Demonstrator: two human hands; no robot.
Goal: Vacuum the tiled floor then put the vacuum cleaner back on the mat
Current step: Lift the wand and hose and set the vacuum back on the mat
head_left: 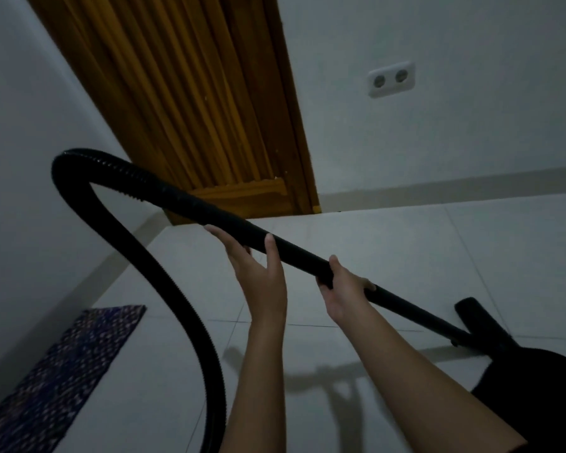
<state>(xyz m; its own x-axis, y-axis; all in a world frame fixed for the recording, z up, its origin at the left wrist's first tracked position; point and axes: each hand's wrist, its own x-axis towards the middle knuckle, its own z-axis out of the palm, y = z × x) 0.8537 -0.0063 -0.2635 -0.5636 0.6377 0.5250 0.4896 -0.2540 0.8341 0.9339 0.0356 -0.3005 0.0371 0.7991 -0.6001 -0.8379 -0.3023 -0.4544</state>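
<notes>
A black vacuum wand (406, 310) slants down to the right and ends in a floor nozzle (481, 322) on the pale tiled floor (356, 243). My right hand (342, 289) grips the wand from below, fingers curled round it. My left hand (258, 259) holds the upper wand where it meets the ribbed hose (118, 223), thumb over the top and fingers behind it. The hose loops up to the left and then drops out of the bottom edge. A dark patterned mat (59, 380) lies by the left wall. The vacuum's body is out of view.
A wooden door frame with an ochre curtain (190, 103) stands at the back. A double wall socket (391, 79) sits on the white wall to its right. A dark shape (536, 393) fills the lower right corner beside the nozzle.
</notes>
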